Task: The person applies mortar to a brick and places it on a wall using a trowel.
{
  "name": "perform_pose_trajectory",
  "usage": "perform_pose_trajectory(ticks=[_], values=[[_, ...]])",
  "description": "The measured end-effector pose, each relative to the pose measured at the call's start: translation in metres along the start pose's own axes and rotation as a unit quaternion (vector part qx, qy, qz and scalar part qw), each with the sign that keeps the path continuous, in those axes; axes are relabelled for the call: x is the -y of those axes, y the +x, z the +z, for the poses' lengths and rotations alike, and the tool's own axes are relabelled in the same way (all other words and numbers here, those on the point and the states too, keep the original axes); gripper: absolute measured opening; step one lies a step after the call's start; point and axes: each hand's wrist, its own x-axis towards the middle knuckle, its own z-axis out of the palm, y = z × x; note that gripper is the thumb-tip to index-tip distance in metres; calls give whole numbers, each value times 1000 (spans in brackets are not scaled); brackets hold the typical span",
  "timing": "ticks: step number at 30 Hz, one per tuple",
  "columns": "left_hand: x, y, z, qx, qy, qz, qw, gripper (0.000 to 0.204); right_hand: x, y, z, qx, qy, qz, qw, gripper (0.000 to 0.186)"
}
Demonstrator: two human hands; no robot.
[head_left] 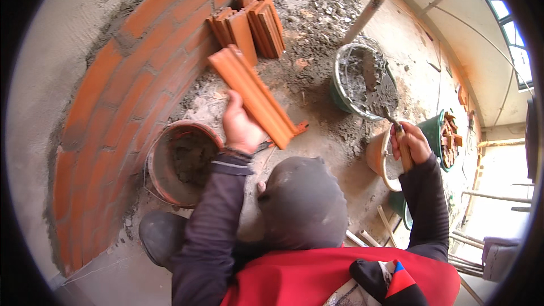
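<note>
My left hand (241, 124) grips a long ridged orange brick (252, 95), thumb along its near side. The brick is tilted above the floor, between an orange-rimmed bucket (160, 184) and a stack of similar bricks (242, 34). On the right, my right hand (415, 144) is closed round the wooden handle of a trowel (406, 157). Its metal neck leads over a bucket (338, 82) of wet grey mortar (381, 90). Mortar covers the blade, so its outline is hard to make out.
A curving brick wall (113, 113) runs along the left. Rubble and mortar crumbs (317, 17) litter the far floor. A pole (377, 3) slants down behind the mortar bucket. Right of it stand a pale orange bucket (377, 153) and a green bucket (433, 130) of brick pieces (449, 141).
</note>
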Motion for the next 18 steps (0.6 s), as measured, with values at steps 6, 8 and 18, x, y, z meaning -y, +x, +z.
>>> perform_pose_trajectory(ticks=[6, 8, 18], values=[[54, -8, -14, 17, -88, -53, 995, 55, 7, -8, 105, 105, 28, 2, 994, 30], [57, -13, -16, 31, -120, -56, 991, 56, 4, 2, 131, 101, -70, -5, 992, 31], [36, -26, -11, 25, -114, 21, 993, 53, 5, 25, 180, 148, -312, -202, 916, 43]])
